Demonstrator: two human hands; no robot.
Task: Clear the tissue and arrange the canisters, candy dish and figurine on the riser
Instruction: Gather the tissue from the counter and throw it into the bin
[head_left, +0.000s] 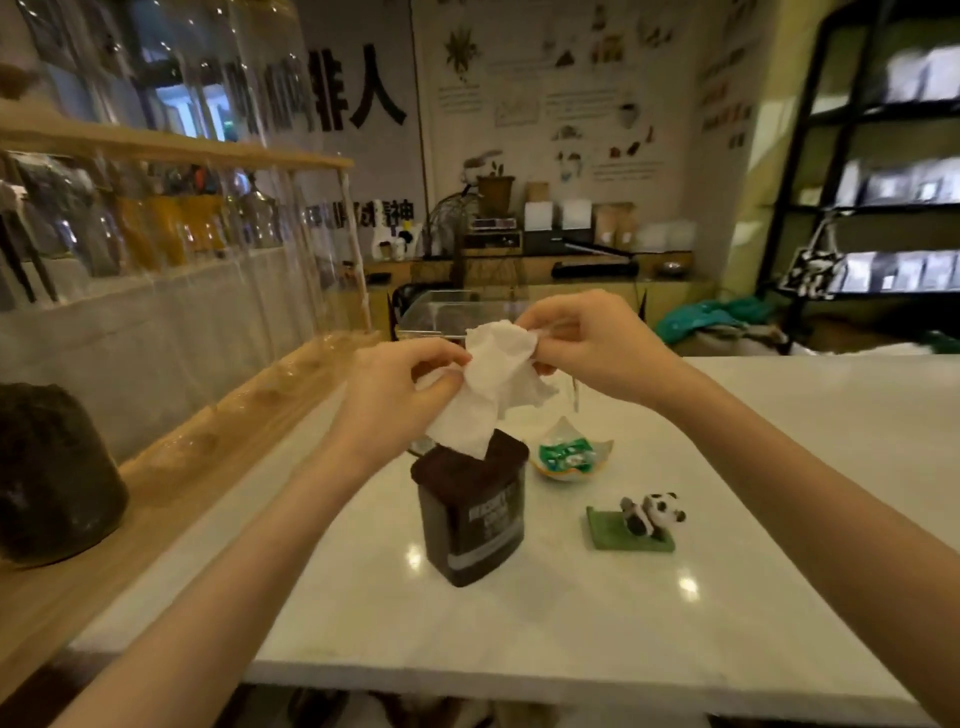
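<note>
A crumpled white tissue (491, 384) is held up above the table between both hands. My left hand (400, 389) pinches its left side and my right hand (592, 343) pinches its upper right corner. Below the tissue stands a dark brown rectangular canister (470, 512), upright on the white table (571, 613). To its right sits a small glass candy dish (569, 457) with green-wrapped sweets. A panda figurine (649, 514) lies on a green base at the right front. A clear acrylic riser (441, 312) stands behind my hands, partly hidden by them.
A wooden counter ledge (171, 467) with a clear screen runs along the left, with a dark round jar (52, 473) on it. Shelving with jars is at the upper left. A black shelf unit (872, 156) stands at the far right.
</note>
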